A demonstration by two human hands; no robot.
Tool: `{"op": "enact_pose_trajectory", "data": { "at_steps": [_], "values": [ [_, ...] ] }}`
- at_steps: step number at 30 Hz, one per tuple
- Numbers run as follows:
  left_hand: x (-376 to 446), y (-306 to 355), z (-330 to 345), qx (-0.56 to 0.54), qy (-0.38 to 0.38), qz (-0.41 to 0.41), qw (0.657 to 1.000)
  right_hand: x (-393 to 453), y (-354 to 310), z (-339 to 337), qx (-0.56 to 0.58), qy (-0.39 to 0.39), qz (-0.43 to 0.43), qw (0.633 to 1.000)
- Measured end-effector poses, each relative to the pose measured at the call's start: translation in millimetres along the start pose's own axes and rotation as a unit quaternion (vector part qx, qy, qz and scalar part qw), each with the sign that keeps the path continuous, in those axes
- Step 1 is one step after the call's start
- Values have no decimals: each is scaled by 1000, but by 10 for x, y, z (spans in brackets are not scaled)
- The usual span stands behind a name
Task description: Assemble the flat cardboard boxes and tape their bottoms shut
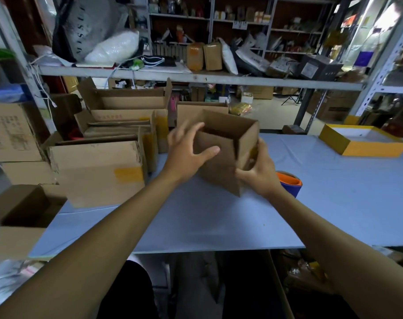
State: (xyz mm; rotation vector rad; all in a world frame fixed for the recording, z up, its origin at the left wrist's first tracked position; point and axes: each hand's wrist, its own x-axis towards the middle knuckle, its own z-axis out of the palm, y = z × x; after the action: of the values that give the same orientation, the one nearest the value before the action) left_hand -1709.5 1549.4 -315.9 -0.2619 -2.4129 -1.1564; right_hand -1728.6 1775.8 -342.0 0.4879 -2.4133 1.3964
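A small brown cardboard box (221, 157) stands opened out and tilted on the light blue table (196, 222), its open top facing away from me. My left hand (186, 155) is spread, fingers straight, at the box's left face with the thumb on the front; it is blurred. My right hand (258, 173) grips the box's right corner edge, fingers curled round it. A roll of tape (290, 183) with an orange inside and blue outside lies just behind my right wrist, partly hidden.
Several assembled boxes with yellow tape (99, 171) are stacked along the table's left side. An open box (23, 208) sits at the near left. A yellow and white tray (364, 139) lies at the far right. A metal shelf (196, 77) crosses above the table.
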Motion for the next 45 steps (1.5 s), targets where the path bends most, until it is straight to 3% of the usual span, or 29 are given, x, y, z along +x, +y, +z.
{"op": "enact_pose_trajectory", "data": {
  "at_steps": [5,8,13,23,29,35,38,42,45],
  "values": [
    [-15,-116,-29,-163,-2,-102,981,-53,3,-100,169,-54,46,983],
    [-66,-205,11,-142,28,-145,979,-92,67,-81,209,-76,66,973],
    [-21,-280,12,-66,69,-104,990,9,109,15,217,-75,93,969],
    [550,-806,257,4,46,-167,985,780,336,520,83,27,91,992],
    [714,-1080,523,-47,68,-172,982,1018,548,848,8,51,85,995],
    [807,-1078,466,-30,66,-211,975,1134,627,851,-7,41,78,996],
    [588,-970,436,81,64,-247,963,1097,677,773,-68,2,78,995],
    [243,-804,397,208,-41,-238,948,969,694,589,-196,-55,119,972],
    [43,-592,240,297,-145,-165,929,858,499,436,-257,-113,58,958]
  ]
}}
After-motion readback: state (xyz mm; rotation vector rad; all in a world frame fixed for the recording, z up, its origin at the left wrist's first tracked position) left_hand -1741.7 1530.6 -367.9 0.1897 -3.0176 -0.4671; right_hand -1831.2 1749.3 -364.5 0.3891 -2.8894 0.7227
